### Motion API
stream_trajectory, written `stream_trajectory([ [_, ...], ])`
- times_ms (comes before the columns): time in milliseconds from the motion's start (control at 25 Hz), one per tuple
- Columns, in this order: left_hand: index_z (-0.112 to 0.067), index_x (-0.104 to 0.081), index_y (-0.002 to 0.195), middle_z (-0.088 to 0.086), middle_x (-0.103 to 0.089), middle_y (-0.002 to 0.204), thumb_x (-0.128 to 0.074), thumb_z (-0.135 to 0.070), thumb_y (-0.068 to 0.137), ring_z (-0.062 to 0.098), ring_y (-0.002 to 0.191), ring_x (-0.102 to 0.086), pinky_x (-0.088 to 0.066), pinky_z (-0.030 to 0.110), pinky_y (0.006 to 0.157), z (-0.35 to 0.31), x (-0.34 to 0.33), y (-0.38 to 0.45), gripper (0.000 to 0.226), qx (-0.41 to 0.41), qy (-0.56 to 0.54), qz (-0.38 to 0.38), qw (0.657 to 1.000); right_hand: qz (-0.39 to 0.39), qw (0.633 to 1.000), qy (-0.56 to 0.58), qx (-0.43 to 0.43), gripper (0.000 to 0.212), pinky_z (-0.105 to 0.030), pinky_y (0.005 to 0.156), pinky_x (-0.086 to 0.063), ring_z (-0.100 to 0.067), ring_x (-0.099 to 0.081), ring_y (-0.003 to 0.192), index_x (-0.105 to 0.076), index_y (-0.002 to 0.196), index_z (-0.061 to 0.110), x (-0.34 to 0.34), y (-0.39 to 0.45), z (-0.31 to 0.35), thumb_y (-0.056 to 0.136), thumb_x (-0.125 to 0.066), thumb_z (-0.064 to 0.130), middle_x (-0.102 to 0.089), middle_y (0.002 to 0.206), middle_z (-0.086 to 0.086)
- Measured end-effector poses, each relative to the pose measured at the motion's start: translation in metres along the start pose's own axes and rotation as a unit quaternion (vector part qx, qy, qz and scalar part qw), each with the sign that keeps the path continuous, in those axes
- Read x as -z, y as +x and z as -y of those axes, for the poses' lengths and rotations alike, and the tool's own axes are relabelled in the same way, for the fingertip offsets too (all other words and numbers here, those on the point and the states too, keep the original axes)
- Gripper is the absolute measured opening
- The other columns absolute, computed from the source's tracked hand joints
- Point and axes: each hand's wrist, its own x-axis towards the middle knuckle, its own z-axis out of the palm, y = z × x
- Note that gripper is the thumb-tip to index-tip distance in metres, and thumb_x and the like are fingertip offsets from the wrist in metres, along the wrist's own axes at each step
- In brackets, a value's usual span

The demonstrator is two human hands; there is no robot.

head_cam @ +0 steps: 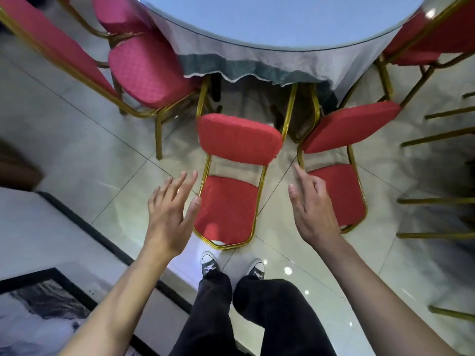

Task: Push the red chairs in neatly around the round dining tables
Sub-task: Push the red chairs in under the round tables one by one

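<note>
A red chair with a gold frame [231, 201] stands right in front of me, its back toward me and its seat toward the round table [282, 29] with a grey cloth. My left hand [171, 209] hovers at the left edge of its backrest, fingers spread, touching nothing. My right hand [312, 206] is spread in the gap between this chair and a second red chair [339, 191] to the right. That chair is angled toward the table. Both hands hold nothing.
More red chairs stand around the table: one at the left [151, 73] and one at the far right [437, 37]. Gold chair legs [437, 201] show at the right edge. A low wall with a framed picture [46, 304] lies at my left. My shoes [209, 264] stand on glossy tiles.
</note>
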Motion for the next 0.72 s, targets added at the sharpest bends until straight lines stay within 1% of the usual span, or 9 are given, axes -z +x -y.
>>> stream_trajectory([
  [80, -0.04, -0.029, 0.157, -0.005, -0.03, 0.164, -0.02, -0.058, 0.099, 0.02, 0.154, -0.016, -0.008, 0.043, 0.124, 0.014, -0.019, 0.004, 0.061, 0.013, -0.004, 0.004, 1.0, 0.02, 1.0, -0.003, -0.007, 0.054, -0.044, 0.103, -0.046, -0.021, -0.05, 0.119, -0.028, 0.159, 0.035, -0.019, 0.009, -0.014, 0.107, -0.031, 0.052, -0.041, 0.135, -0.002],
  [200, -0.041, -0.027, 0.157, -0.007, -0.027, 0.165, -0.021, -0.057, 0.101, 0.017, 0.155, -0.014, -0.009, 0.043, 0.125, 0.038, -0.06, 0.014, 0.059, 0.037, -0.006, 0.006, 0.999, 0.055, 0.998, -0.01, -0.019, 0.056, -0.04, 0.103, -0.042, -0.022, -0.049, 0.122, -0.024, 0.159, 0.039, -0.057, 0.025, -0.046, 0.106, -0.03, 0.054, -0.038, 0.137, 0.002],
  [280, -0.042, -0.025, 0.157, -0.01, -0.025, 0.165, -0.02, -0.058, 0.1, 0.016, 0.155, -0.014, -0.01, 0.044, 0.125, 0.06, -0.101, 0.021, 0.059, 0.054, -0.005, 0.017, 0.998, 0.083, 0.996, -0.016, -0.013, 0.056, -0.043, 0.106, -0.042, -0.022, -0.047, 0.126, -0.018, 0.159, 0.045, -0.097, 0.038, -0.075, 0.105, -0.03, 0.055, -0.038, 0.142, 0.0],
  [320, -0.042, -0.025, 0.157, -0.01, -0.024, 0.165, -0.02, -0.059, 0.1, 0.016, 0.155, -0.014, -0.01, 0.044, 0.124, 0.072, -0.123, 0.03, 0.06, 0.059, -0.005, 0.017, 0.998, 0.091, 0.996, -0.023, 0.005, 0.056, -0.046, 0.106, -0.043, -0.022, -0.047, 0.126, -0.016, 0.159, 0.046, -0.122, 0.05, -0.089, 0.105, -0.03, 0.055, -0.038, 0.144, -0.001],
  [440, -0.04, -0.025, 0.157, -0.01, -0.023, 0.166, -0.02, -0.06, 0.099, 0.016, 0.155, -0.014, -0.012, 0.045, 0.124, 0.122, -0.197, 0.067, 0.062, 0.069, 0.006, 0.036, 0.997, 0.111, 0.992, -0.052, 0.016, 0.058, -0.047, 0.106, -0.042, -0.023, -0.046, 0.123, -0.018, 0.162, 0.038, -0.205, 0.082, -0.137, 0.107, -0.029, 0.054, -0.04, 0.145, -0.006],
  [520, -0.04, -0.025, 0.158, -0.009, -0.021, 0.166, -0.019, -0.061, 0.098, 0.017, 0.155, -0.014, -0.013, 0.045, 0.124, 0.159, -0.245, 0.084, 0.064, 0.075, 0.025, 0.06, 0.995, 0.118, 0.99, -0.071, -0.01, 0.059, -0.047, 0.107, -0.04, -0.026, -0.046, 0.124, -0.02, 0.162, 0.034, -0.259, 0.096, -0.168, 0.107, -0.029, 0.051, -0.041, 0.146, -0.01],
  [600, -0.042, -0.024, 0.158, -0.01, -0.018, 0.167, -0.013, -0.065, 0.095, 0.017, 0.155, -0.011, -0.012, 0.044, 0.124, 0.198, -0.294, 0.098, 0.067, 0.075, 0.045, 0.096, 0.992, 0.121, 0.989, -0.076, -0.029, 0.06, -0.049, 0.107, -0.042, -0.028, -0.049, 0.125, -0.018, 0.162, 0.035, -0.311, 0.107, -0.202, 0.105, -0.031, 0.048, -0.038, 0.149, -0.01],
  [720, -0.044, -0.02, 0.158, -0.011, -0.014, 0.168, -0.007, -0.068, 0.092, 0.017, 0.155, -0.009, -0.01, 0.044, 0.124, 0.259, -0.359, 0.119, 0.072, 0.08, 0.088, 0.163, 0.979, 0.158, 0.98, -0.107, -0.052, 0.059, -0.049, 0.109, -0.041, -0.032, -0.049, 0.129, -0.017, 0.162, 0.033, -0.387, 0.118, -0.251, 0.107, -0.035, 0.043, -0.036, 0.153, -0.011],
])
